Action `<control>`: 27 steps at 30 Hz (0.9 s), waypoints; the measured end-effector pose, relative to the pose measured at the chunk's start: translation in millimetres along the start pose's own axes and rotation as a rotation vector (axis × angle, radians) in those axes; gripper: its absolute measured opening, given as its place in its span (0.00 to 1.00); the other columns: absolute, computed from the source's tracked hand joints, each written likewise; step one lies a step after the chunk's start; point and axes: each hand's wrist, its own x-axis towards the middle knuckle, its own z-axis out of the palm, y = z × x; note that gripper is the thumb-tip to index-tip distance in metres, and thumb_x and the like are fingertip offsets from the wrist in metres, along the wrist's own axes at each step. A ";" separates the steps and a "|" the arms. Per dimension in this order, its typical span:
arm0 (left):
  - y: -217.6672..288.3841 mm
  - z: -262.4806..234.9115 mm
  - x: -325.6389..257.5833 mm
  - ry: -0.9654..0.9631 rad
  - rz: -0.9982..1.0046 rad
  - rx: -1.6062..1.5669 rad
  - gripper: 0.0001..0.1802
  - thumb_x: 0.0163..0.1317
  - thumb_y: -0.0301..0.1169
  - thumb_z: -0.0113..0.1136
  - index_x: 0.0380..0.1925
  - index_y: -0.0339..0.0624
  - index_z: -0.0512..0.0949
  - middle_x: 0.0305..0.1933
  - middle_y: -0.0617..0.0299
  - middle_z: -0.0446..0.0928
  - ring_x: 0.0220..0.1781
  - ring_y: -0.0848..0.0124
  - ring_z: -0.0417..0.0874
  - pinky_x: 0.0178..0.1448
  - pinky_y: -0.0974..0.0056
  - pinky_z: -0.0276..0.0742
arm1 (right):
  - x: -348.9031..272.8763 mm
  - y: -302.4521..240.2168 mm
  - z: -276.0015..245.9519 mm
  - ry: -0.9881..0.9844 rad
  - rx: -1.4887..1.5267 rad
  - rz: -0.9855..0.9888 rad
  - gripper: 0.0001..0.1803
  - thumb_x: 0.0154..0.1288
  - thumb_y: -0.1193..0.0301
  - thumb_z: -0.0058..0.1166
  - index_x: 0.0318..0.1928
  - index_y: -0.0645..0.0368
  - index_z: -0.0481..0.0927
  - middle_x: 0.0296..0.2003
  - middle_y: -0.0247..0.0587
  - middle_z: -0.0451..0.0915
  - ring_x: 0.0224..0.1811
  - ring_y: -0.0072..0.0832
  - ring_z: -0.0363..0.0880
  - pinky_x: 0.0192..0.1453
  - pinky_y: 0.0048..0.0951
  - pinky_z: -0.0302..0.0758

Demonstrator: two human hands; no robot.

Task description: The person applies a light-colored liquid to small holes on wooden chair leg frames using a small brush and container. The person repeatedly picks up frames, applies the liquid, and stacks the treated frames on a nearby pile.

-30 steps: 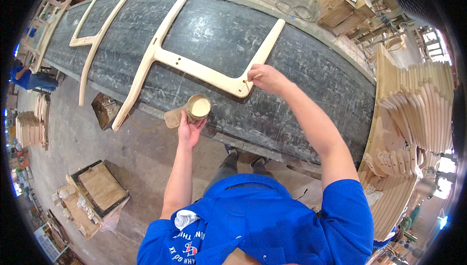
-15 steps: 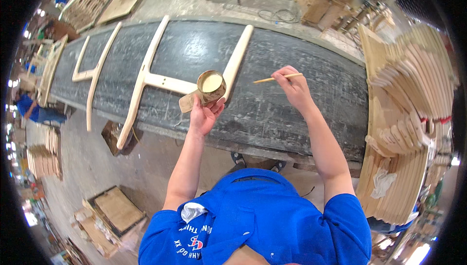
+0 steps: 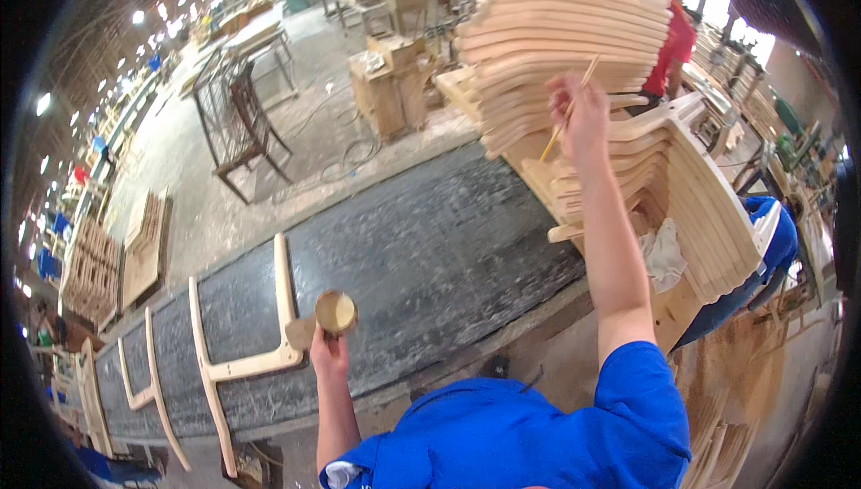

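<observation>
In my left hand is a small round can with pale cream contents; a flat wooden paddle-like piece juts from its side. My raised right hand grips a thin wooden stick, held slantwise in front of stacked curved wooden parts. Whether the hand touches the stack I cannot tell. On the dark tabletop, beside the can, lies a pale H-shaped wooden frame. A second joined wooden frame lies farther left.
More curved wooden pieces are piled at the right, a white cloth on them. A person in a red shirt stands behind the stack; one in blue is at its right. Beyond the table stand a dark chair and a wooden box.
My view has swung to the right. The right hand, still with the stick, has gone from above the tabletop to the stacked parts. The left hand still has the can.
</observation>
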 end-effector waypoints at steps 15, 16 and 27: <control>-107.5 -15.0 -115.1 0.581 0.103 -0.188 0.12 0.62 0.25 0.55 0.44 0.32 0.73 0.44 0.55 0.75 0.47 0.65 0.76 0.49 0.60 0.75 | 348.3 -64.6 -77.5 -0.442 -0.091 0.229 0.22 0.68 0.57 0.46 0.57 0.55 0.68 0.42 0.42 0.78 0.41 0.28 0.78 0.38 0.21 0.76; -99.6 -12.6 -122.7 0.643 0.129 -0.161 0.11 0.61 0.23 0.55 0.44 0.32 0.74 0.43 0.55 0.76 0.47 0.64 0.76 0.49 0.60 0.75 | 355.6 -55.1 -80.5 -0.463 -0.036 0.272 0.20 0.67 0.58 0.48 0.52 0.57 0.71 0.40 0.41 0.78 0.37 0.26 0.78 0.32 0.19 0.75; -121.3 -14.4 -126.0 0.321 -0.059 -0.393 0.12 0.67 0.31 0.46 0.45 0.35 0.72 0.48 0.54 0.75 0.52 0.63 0.75 0.60 0.58 0.71 | 341.2 -101.0 -155.2 -0.557 0.564 0.236 0.17 0.61 0.72 0.54 0.48 0.66 0.69 0.38 0.48 0.73 0.28 0.26 0.63 0.23 0.23 0.54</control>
